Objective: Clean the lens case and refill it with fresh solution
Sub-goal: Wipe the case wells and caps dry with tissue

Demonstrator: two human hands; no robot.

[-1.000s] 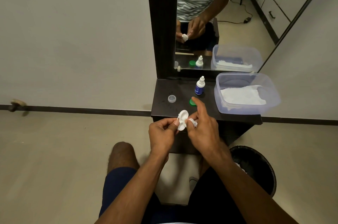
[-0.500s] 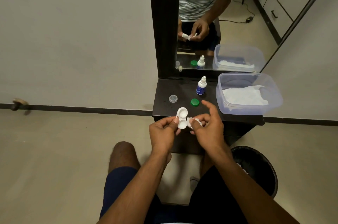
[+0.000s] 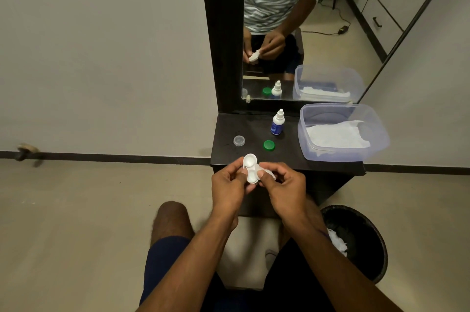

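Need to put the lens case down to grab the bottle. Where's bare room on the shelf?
Bare patches on the shelf: the front left corner, before the clear cap, and between the green cap and the tub. It is crowded around the bottle.

Your forearms are bare right up to the frame edge, no watch, no rings on your left hand (image 3: 230, 185) or right hand (image 3: 284, 188). Dark navy shorts (image 3: 162, 260) end above your bare knee (image 3: 171, 217). The mirror (image 3: 305, 31) shows your grey-and-white striped top, sleeve pushed above the elbow.
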